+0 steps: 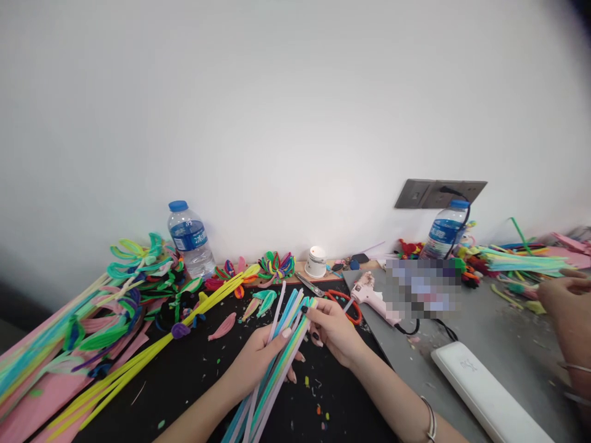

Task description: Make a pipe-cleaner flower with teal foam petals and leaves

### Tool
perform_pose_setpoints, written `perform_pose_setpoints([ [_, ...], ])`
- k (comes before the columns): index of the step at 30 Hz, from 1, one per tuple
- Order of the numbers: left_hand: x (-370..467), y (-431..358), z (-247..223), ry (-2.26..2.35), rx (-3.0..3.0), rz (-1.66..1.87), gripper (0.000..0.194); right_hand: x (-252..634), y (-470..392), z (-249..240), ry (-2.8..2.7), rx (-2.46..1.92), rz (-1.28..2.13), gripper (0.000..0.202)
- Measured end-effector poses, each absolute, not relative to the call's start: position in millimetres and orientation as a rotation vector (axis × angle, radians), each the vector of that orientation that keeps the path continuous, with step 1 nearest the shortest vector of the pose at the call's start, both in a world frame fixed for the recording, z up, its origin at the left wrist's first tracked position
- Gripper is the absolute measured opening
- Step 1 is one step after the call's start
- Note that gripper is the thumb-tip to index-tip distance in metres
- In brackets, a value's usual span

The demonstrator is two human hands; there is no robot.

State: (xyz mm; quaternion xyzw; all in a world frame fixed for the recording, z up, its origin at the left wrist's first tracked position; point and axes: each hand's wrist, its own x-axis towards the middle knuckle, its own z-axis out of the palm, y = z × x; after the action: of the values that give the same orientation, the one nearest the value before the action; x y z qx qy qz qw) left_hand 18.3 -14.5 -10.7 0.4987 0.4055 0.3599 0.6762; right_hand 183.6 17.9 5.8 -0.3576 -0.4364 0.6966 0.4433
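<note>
A bundle of pipe cleaners (272,384) in lilac, blue, teal and pale yellow slants over the black mat (341,394). My left hand (265,351) is wrapped round the bundle, its thumb lying on top. Near the bundle's upper end, my right hand (330,326) pinches the tips between thumb and fingers. Just behind my hands lie scissors (311,286) with red-orange handles. Several leaf shapes of bent pipe cleaner, including a pink one (222,327) and a green one (266,303), rest on the mat left of the bundle.
Yellow stems (152,351) and colourful piles (106,320) lie left, near a water bottle (189,240). A paper cup (316,263) stands by the wall. To the right are a pink glue gun (373,299), a white box (484,394), another bottle (446,231) and another person's hand (566,307).
</note>
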Motion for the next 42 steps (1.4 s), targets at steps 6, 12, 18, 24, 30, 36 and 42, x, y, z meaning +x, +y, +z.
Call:
perform_pose_setpoints([
  [6, 19, -14, -12, 0.909, 1.093, 0.802, 0.038, 181, 16, 7, -1.107, -0.899, 1.717, 0.022],
  [12, 18, -12, -15, 0.928, 1.083, 0.827, 0.037, 180, 15, 5, -1.145, -0.925, 1.662, 0.024],
  [18, 19, -14, -15, 0.94, 1.098, 0.817, 0.04, 178, 14, 4, -1.182, -0.941, 1.627, 0.024],
  [24, 20, -14, -16, 0.937, 1.103, 0.827, 0.038, 177, 14, 1, -1.209, -0.962, 1.616, 0.024],
  [30, 20, -14, -13, 0.924, 1.103, 0.828, 0.037, 177, 13, 2, -1.198, -0.939, 1.635, 0.027],
  [36, 20, -15, -7, 0.924, 1.137, 0.807, 0.036, 178, 13, 3, -1.199, -0.98, 1.663, 0.029],
  [42, 19, -16, -6, 0.926, 1.123, 0.809, 0.038, 179, 13, 4, -1.191, -0.962, 1.674, 0.031],
])
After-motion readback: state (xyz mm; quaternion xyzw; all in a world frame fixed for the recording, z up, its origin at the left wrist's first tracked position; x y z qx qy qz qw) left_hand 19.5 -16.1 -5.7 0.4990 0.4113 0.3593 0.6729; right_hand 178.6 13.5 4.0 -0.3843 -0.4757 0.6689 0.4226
